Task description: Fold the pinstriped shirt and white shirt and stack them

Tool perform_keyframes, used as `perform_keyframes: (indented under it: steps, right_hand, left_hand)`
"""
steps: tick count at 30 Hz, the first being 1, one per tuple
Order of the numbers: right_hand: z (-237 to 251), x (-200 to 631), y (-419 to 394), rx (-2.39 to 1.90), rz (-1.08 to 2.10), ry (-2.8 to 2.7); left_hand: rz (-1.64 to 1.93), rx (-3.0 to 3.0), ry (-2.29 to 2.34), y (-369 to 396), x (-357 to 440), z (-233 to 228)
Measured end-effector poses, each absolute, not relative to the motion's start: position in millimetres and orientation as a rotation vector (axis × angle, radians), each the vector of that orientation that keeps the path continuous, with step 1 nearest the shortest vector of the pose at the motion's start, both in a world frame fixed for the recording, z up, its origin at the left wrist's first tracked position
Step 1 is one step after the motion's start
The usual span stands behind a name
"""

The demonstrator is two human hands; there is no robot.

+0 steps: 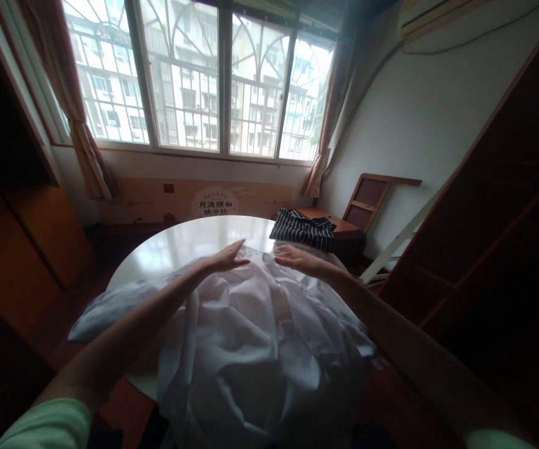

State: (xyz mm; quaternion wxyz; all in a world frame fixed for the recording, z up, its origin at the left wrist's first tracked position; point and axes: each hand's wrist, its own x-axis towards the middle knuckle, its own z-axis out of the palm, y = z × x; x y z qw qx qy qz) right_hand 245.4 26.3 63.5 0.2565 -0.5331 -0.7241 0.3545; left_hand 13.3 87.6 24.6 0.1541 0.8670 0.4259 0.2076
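White cloth (pixel 250 337) fills the lower centre of the frame, a crumpled, glossy-looking garment or sheet heaped over the near edge of the round pale bench (pixel 180 240) and spilling off toward the bottom of the picture. Both hands are out over its far end, mid-frame. The left hand (pixel 226 257) lies flat, fingers straight and together, palm down on the fabric, grip released. The right hand (pixel 297 259) mirrors it just to the right, fingers loosely spread and resting on the cloth, also released, nothing pinched.

It reads as a smoothing or spreading step: palms pressing the top edge flat before any fold. By my judgement the next move calls for sweeping outward from the middle, since deep creases run down the centre and a lobe of cloth hangs off at lower left.

Beyond the right hand, a folded dark striped cloth (pixel 304 229) sits at the bench's far right edge, well apart from the white one. A wooden chair (pixel 367 199) leans near the wall, right of centre, and the barred window (pixel 194 81) glows across the top.

Hard to tell what the white item actually is; its lower part is cut off by the frame, and the dim sides swallow the furniture.
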Motion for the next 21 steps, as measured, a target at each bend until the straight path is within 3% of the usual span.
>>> perform_keyframes:
  steps: [4,9,15,21]
  right_hand:
    - [29.3,258.3,35.2,-1.548,0.946,-2.182]
    - [9.5,261.9,33.6,-1.846,0.422,-2.184]
    - [-0.3,268.1,44.5,-1.776,0.715,-2.246]
    - [49.4,275.9,55.7,-1.671,0.957,-2.114]
  left_hand:
    - [0.315,2.551,1.302,76.6,-17.7,3.6]
    - [0.38,2.621,1.668,63.3,-47.1,-0.4]
    - [0.186,2.58,1.499,53.9,-50.9,0.7]
    - [0.659,2.382,1.888,55.0,-35.0,3.5]
